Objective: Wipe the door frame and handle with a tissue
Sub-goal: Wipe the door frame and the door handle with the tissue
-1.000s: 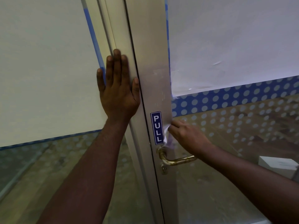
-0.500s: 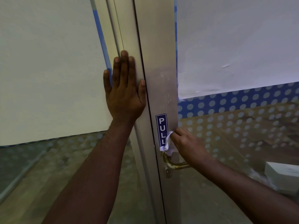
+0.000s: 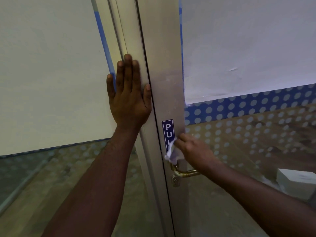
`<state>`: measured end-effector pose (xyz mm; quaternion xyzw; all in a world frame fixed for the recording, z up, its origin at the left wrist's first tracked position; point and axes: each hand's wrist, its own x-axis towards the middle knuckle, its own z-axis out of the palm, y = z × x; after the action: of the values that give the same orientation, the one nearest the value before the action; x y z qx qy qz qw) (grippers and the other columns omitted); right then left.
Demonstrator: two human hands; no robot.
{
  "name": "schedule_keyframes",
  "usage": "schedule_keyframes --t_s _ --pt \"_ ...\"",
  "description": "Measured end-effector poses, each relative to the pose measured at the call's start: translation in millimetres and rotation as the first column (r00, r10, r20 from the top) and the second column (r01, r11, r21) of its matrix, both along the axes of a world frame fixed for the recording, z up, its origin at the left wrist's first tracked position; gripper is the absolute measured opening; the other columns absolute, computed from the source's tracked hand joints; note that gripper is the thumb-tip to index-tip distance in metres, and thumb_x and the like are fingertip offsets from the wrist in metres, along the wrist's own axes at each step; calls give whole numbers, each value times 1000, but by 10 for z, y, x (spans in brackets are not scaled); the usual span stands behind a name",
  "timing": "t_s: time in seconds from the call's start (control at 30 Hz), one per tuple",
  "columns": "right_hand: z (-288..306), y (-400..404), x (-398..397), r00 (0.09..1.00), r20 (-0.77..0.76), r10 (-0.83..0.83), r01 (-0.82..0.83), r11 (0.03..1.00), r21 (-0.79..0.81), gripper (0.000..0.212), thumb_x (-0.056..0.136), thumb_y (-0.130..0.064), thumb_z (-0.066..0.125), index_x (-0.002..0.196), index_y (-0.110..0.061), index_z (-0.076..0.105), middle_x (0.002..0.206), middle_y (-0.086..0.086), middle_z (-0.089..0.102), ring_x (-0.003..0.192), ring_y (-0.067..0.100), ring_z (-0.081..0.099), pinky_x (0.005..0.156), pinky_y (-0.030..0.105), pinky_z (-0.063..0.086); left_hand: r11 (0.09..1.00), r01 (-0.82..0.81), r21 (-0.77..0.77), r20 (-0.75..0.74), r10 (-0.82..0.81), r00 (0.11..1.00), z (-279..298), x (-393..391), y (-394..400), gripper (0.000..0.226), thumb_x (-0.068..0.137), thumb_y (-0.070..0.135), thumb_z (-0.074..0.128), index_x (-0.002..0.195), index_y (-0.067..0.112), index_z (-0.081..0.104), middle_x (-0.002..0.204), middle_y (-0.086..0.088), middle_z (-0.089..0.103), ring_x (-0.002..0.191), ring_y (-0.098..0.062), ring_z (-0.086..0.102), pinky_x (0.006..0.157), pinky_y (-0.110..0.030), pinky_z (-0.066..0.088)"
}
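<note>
A silver metal door frame (image 3: 164,69) runs up the middle of the view, with a blue PULL sticker (image 3: 167,130) on it. My right hand (image 3: 195,152) presses a crumpled white tissue (image 3: 173,153) against the frame, over the sticker's lower end and just above the brass handle (image 3: 184,172). A keyhole (image 3: 175,181) sits under the handle. My left hand (image 3: 127,96) lies flat, fingers together and pointing up, on the fixed frame post to the left of the door gap.
Frosted glass panels fill both sides, with a blue dotted band (image 3: 248,105) on the right pane. A white box (image 3: 297,183) stands behind the glass at the lower right. Wooden floor shows through the lower glass.
My right hand has slid the tissue down the frame, from beside the PULL sticker to just above the handle. My left hand stays flat on the post.
</note>
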<state>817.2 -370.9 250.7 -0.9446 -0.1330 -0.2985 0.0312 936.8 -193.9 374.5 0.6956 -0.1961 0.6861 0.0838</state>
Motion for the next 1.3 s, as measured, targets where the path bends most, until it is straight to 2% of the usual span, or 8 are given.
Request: schedule_keyframes --t_s 0.17,0.3,0.4,0.57,0.67,0.87,1.2,1.3 --pt "690 14 247 884 461 -77 -13 982 188 22 82 -23 62 101 -12 60 96 10 63 79 18 57 58 21 39 1000 1 3 -3 -1 1000 10 23 -5 59 109 41 29 158 8 25 163 -15 27 154 -27 18 125 -40 -1" --pt "221 162 132 985 169 29 -25 999 -29 45 70 -13 81 111 -12 63 107 9 64 88 20 61 66 23 46 1000 -9 3 -3 9 1000 3 35 -8 59 108 41 30 157 8 25 163 -15 27 152 -27 19 125 -41 -1" --pt "-47 241 58 1000 -21 2 -2 1000 3 53 62 -9 84 110 -13 64 107 5 64 93 21 61 71 32 53 1000 -14 5 -6 14 1000 10 21 -2 58 108 40 32 157 8 26 163 -16 29 152 -27 21 125 -40 -1" --pt "-146 235 40 975 -107 -193 218 919 329 14 81 -11 71 93 -14 66 96 3 63 82 20 59 65 28 45 1000 -3 -1 -9 3 1000 8 0 -9 58 108 39 33 157 8 28 162 -15 30 151 -26 21 125 -40 1" --pt "-295 366 11 952 -151 -265 301 899 318 9 85 -15 66 94 -14 64 94 2 63 72 16 52 59 26 35 1000 -6 -3 -3 6 1000 14 9 -4 57 108 40 33 156 8 28 162 -16 31 151 -27 22 125 -40 1" --pt "-398 562 5 924 -181 -336 380 855 353 12 93 -19 58 97 -11 66 96 9 68 77 23 66 61 26 42 1000 -5 0 12 5 1000 13 40 -15 57 108 41 32 155 8 30 160 -17 33 150 -28 23 125 -39 -1" --pt "-394 891 -24 927 -186 -325 309 945 -109 27 88 -8 55 114 -6 63 115 14 55 101 32 55 75 40 49 1000 -18 -7 -1 18 1000 5 19 -7 58 109 42 31 156 9 30 162 -15 32 151 -27 24 124 -40 0" --pt "-389 834 -35 931 -195 -309 289 949 -123 28 88 -5 52 114 -3 63 117 13 53 103 32 53 70 39 49 1000 -9 -2 3 9 1000 10 13 -10 58 109 42 31 155 8 31 160 -16 34 150 -28 26 123 -40 4"
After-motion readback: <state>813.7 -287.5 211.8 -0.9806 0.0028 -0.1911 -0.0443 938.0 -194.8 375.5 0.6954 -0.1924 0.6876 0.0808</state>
